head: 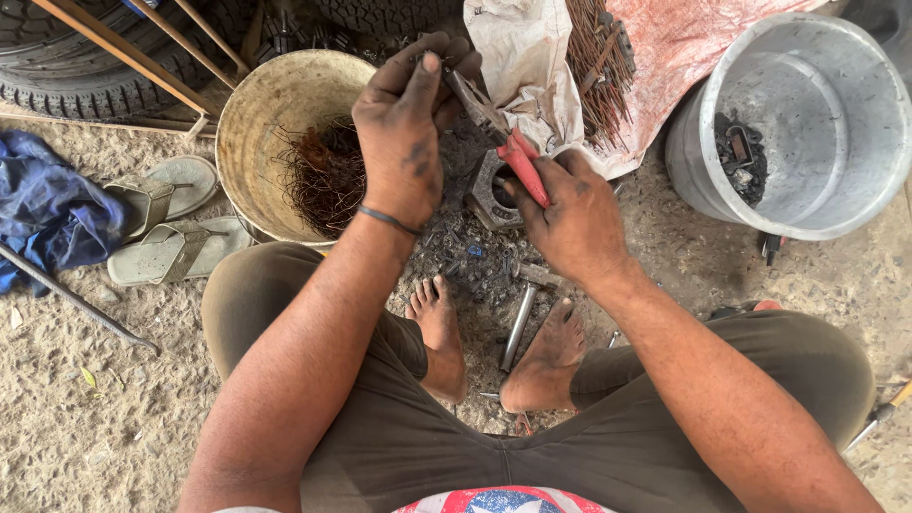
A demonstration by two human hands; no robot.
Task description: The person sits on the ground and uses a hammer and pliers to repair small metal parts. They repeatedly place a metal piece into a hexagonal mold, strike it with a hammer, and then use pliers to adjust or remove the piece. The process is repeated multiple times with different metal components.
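Red-handled pliers (508, 142), squeezed in the right hand (570, 223), bite a small piece pinched by the left hand (404, 123) above the metal nut (484, 195), needing a steady pull.

Red-handled pliers (518, 163), a beige basin (285, 104) of rusty-brown wire (328, 176), a grey bucket (807, 123), blue cloth (52, 209).
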